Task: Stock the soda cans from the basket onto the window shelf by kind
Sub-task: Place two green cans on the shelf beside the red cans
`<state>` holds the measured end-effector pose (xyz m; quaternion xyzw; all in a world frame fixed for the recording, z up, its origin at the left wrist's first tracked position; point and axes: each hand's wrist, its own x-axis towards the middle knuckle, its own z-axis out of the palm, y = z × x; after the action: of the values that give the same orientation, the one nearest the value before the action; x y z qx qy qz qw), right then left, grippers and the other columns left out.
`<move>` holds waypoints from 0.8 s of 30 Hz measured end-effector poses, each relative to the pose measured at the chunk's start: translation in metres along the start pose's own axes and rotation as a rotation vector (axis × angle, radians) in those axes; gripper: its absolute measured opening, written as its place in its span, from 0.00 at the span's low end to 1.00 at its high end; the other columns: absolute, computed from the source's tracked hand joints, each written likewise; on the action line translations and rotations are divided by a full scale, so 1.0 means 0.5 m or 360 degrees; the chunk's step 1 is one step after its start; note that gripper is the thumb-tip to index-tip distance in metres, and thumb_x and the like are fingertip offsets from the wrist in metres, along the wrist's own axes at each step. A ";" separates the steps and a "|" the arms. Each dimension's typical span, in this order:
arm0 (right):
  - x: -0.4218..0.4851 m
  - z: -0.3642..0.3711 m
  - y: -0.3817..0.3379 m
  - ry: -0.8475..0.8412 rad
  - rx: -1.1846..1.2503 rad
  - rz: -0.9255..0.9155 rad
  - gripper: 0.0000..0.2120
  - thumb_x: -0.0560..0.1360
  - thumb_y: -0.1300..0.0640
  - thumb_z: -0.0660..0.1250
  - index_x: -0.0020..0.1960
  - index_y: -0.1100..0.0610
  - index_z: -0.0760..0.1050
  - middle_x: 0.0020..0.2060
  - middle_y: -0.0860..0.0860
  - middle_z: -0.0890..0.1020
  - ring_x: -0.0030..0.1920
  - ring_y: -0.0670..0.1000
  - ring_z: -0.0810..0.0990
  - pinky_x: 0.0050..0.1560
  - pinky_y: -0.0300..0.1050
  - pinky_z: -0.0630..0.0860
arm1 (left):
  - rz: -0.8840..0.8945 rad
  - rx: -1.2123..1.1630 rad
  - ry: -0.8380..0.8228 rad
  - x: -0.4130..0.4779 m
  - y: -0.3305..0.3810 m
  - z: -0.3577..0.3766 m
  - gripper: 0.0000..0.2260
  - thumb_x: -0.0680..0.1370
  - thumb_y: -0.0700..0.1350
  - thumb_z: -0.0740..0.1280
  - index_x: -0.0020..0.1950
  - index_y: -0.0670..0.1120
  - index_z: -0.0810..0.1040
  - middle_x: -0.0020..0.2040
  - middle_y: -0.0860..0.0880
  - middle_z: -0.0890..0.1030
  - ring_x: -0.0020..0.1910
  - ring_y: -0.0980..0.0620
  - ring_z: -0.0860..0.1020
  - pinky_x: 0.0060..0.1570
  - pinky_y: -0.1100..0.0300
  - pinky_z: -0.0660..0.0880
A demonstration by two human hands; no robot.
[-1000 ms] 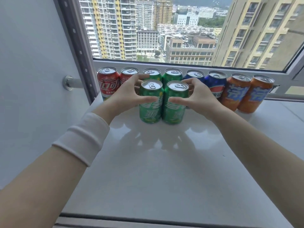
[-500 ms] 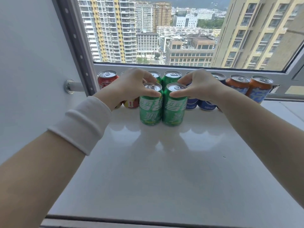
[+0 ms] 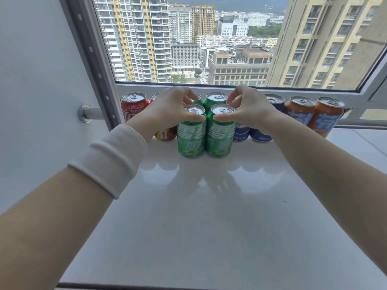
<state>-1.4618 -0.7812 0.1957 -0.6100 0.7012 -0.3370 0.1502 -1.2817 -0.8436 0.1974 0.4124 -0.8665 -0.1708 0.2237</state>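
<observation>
Two green soda cans stand side by side at the front on the white window shelf. My left hand grips the rim of the left green can, and my right hand grips the rim of the right green can. Behind them a row runs along the window: a red can with another red one mostly hidden by my left hand, two more green cans, blue cans partly hidden by my right hand, and two orange cans. The basket is out of view.
A grey window frame rises at the left, with a metal rod jutting from the white wall. A metal rail runs at the right behind the orange cans. The shelf's front edge lies at the bottom.
Both hands have risen from the sides of the two front green cans to their top rims. The view has shifted slightly; the cans stand in the same spot.
</observation>
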 end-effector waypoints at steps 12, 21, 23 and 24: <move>0.007 -0.003 -0.002 -0.0025 -0.0070 0.0018 0.24 0.65 0.47 0.76 0.52 0.56 0.69 0.48 0.50 0.75 0.48 0.50 0.73 0.37 0.39 0.68 | -0.0035 -0.0042 0.0065 -0.005 0.002 0.011 0.21 0.70 0.52 0.73 0.60 0.47 0.75 0.59 0.46 0.77 0.51 0.55 0.72 0.51 0.61 0.67; 0.001 0.000 -0.001 0.0013 -0.0050 0.0035 0.24 0.64 0.47 0.76 0.52 0.57 0.69 0.49 0.51 0.74 0.49 0.50 0.73 0.47 0.44 0.74 | -0.0048 -0.0063 0.0104 -0.008 0.004 0.017 0.23 0.70 0.51 0.73 0.62 0.46 0.73 0.60 0.46 0.76 0.53 0.55 0.71 0.53 0.62 0.67; 0.001 -0.001 -0.002 0.0017 -0.0070 0.0030 0.24 0.64 0.47 0.76 0.51 0.56 0.69 0.49 0.51 0.74 0.49 0.50 0.72 0.46 0.43 0.72 | -0.0046 -0.0053 0.0102 -0.008 0.005 0.016 0.23 0.70 0.51 0.72 0.62 0.46 0.73 0.60 0.46 0.76 0.53 0.55 0.71 0.52 0.62 0.67; 0.001 -0.001 -0.003 0.0019 -0.0075 0.0027 0.24 0.64 0.47 0.76 0.51 0.57 0.69 0.49 0.51 0.74 0.49 0.50 0.72 0.46 0.43 0.72 | -0.0044 -0.0050 0.0102 -0.008 0.005 0.016 0.22 0.71 0.51 0.72 0.62 0.46 0.73 0.60 0.46 0.76 0.53 0.56 0.71 0.52 0.62 0.67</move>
<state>-1.4611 -0.7816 0.1970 -0.6054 0.7150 -0.3227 0.1344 -1.2852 -0.8378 0.1908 0.4260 -0.8503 -0.1741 0.2554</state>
